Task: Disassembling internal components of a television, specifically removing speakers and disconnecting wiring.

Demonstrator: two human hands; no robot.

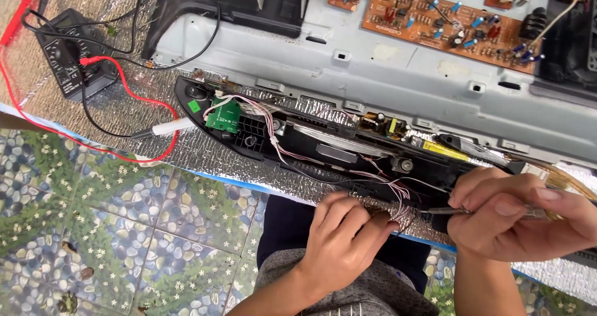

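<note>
A long black plastic panel (298, 142) lies on the silver foil mat, with a small green circuit board (224, 116) and thin white and pink wires (292, 157) running along it. My left hand (342, 238) rests at the panel's near edge, fingers pinching the bundle of wires (398, 211). My right hand (519, 213) grips a screwdriver with a clear handle (535, 213); its metal shaft (444, 211) points left toward the wire bundle and the panel's edge.
A black multimeter (71, 58) with red and black leads (134, 98) lies at the far left. A grey metal chassis (373, 73) carries orange circuit boards (448, 27) at the back. Below the mat's edge is a pebble-patterned tiled floor (124, 229).
</note>
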